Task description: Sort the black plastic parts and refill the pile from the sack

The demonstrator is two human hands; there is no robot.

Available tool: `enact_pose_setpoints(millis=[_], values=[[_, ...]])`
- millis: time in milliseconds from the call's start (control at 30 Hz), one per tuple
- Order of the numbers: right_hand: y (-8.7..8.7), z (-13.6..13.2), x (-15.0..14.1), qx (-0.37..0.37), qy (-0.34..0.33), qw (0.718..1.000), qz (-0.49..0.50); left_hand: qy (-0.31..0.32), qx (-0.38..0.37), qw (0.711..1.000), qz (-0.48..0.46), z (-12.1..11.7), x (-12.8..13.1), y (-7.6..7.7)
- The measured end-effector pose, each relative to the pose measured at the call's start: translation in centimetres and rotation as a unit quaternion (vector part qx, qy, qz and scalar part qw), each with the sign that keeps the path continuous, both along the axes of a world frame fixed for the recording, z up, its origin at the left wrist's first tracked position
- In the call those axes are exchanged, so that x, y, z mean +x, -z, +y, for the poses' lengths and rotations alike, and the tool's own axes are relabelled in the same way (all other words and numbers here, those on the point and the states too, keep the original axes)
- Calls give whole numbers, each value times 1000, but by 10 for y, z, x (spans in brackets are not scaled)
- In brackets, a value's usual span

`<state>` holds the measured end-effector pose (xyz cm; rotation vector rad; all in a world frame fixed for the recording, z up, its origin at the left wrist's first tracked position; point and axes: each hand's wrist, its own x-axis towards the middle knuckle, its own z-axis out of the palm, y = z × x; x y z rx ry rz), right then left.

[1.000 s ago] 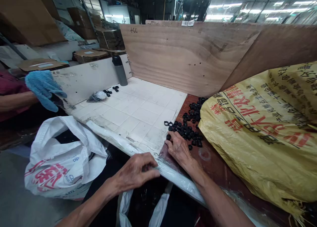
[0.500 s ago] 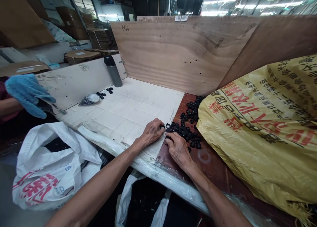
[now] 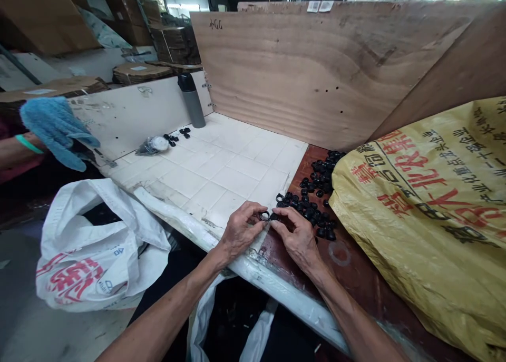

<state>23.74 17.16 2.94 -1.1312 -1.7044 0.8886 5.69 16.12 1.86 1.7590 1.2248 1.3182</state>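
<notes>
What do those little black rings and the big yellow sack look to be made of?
The black rings, one pinched between the left hand and right hand, look like moulded plastic or rubber: dark, smooth, faintly glossy. The yellow sack seems woven plastic: printed, creased, with a slight sheen.

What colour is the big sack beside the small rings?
Yellow with red print, head view: sack.

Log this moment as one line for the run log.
left hand + right hand: pinch one black ring | ring pile beside | yellow sack right
</notes>
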Motion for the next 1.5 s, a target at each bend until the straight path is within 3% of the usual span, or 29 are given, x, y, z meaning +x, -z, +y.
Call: enact_pose_setpoints(millis=[267, 533, 767, 1067, 1300, 1500], values=[[-4, -1, 0, 21, -33, 999, 10, -4, 2, 1000, 2, 0, 0, 4], [2, -1, 2, -50, 0, 999, 2, 38, -37, 996, -79, -4, 2, 1], [-2, -1, 1, -19, 21, 996, 81, 47, -39, 993, -96, -4, 1, -2], [-6, -4, -2, -37, 28, 998, 49, 68, -44, 991, -106, -5, 0, 0], [-8, -5, -2, 70, -11, 996, -48, 54, 34, 997, -43, -3, -2, 1], [-5, -6, 0, 68, -9, 993, -93, 61, 64, 996, -5, -3, -1, -4]])
